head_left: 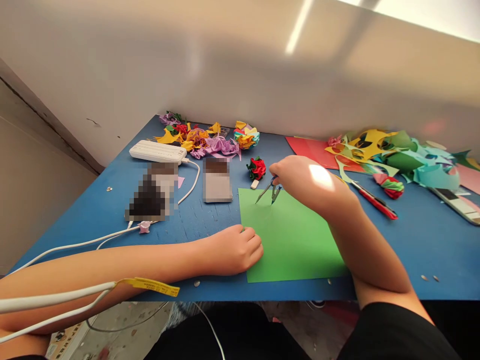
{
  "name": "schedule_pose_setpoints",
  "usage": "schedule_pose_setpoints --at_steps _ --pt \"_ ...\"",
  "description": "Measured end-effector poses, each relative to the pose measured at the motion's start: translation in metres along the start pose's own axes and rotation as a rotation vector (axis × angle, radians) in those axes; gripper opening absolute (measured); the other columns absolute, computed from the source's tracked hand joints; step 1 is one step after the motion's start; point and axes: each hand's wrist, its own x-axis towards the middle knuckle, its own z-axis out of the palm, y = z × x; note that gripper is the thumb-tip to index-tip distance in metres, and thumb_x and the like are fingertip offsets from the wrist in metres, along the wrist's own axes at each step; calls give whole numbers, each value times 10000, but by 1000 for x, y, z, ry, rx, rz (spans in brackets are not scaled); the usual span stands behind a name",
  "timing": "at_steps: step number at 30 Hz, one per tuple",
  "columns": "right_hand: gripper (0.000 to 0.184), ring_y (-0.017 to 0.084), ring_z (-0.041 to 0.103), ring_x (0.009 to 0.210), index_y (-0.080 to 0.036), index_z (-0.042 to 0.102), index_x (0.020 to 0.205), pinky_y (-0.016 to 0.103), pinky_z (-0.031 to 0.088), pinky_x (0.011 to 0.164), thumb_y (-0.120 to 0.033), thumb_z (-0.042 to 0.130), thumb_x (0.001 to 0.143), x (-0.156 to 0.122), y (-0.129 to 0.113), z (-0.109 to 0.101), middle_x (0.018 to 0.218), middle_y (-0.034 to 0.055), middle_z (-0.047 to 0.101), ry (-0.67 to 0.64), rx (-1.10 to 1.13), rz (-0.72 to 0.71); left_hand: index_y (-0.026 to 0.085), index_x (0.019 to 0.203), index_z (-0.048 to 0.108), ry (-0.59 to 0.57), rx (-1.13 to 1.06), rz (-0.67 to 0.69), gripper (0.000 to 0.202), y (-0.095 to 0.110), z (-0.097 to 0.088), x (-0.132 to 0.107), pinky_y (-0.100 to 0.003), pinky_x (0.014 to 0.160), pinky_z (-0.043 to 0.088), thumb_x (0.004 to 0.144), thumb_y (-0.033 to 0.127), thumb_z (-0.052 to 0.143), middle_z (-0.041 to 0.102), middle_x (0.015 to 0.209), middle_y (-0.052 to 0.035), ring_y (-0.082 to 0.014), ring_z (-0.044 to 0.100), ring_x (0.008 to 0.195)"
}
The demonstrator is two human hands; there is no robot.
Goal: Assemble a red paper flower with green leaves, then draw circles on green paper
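Note:
A green sheet of paper [290, 240] lies flat at the front of the blue table [431, 240]. My left hand [234, 250] rests on the sheet's left edge with the fingers curled into a loose fist, pressing the paper down. My right hand [305, 182] is closed on a drawing compass [270, 191] whose two legs stand on the upper part of the green sheet. A small red and green paper flower [256, 168] sits just beyond the sheet's top left corner.
Paper flowers [204, 137] lie at the back. A white power bank [158, 151] with a cable, a blurred device [153, 192] and a second device [217, 180] sit left. A red utility knife [375, 201], red paper [311, 148] and cut scraps [397, 152] lie right.

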Motion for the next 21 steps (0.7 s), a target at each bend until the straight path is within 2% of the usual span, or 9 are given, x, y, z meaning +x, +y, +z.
schedule_pose_setpoints --at_steps 4,7,15,21 --pt "152 141 391 554 -164 533 697 274 191 524 -89 424 770 9 -15 -16 598 31 486 -29 4 -50 106 878 557 2 -4 -1 173 0 0 0 -308 515 345 890 154 391 591 876 -118 -194 536 715" --pt "171 138 418 582 -162 542 701 262 197 526 -43 424 738 12 -21 -22 622 36 504 -41 30 -112 107 878 558 3 -5 -1 174 0 -1 1 -309 514 348 889 147 389 593 875 -118 -193 538 714" --pt "147 132 435 574 -172 586 708 259 210 528 -120 459 760 17 -2 -11 623 23 540 -65 28 -49 106 878 559 -2 -5 -3 177 0 0 0 -305 504 340 890 149 388 591 872 -114 -187 534 702" --pt "96 120 461 607 -189 564 662 234 237 521 -145 504 723 13 9 -18 658 -5 578 -167 80 79 103 879 561 7 -6 -3 182 0 -1 1 -304 517 351 896 162 390 594 877 -118 -192 543 721"
